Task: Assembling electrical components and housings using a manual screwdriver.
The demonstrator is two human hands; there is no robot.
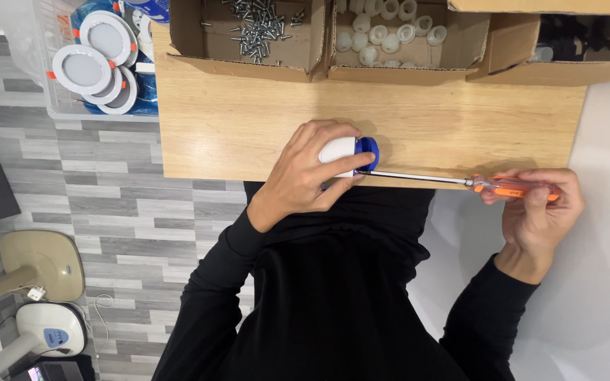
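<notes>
left hand [303, 176] grip — white-blue part [349, 149] | screwdriver [460, 182] — right hand [541, 212]

On the wooden tabletop [248, 134], near its front edge, the small white housing with a blue collar [351, 150], gripped in the left hand [305, 175]; to its right, reaching out past the table's front-right corner, the long screwdriver with a clear orange handle [460, 182], tip at the housing, handle in the right hand [539, 206]; along the far edge, three open cardboard boxes side by side: left box [192, 42] with loose metal screws [259, 28], middle box [404, 70] with small white caps [386, 32], right box [566, 70]; left of the table, a clear plastic bin [58, 106] with round white lamp discs [82, 70].
</notes>
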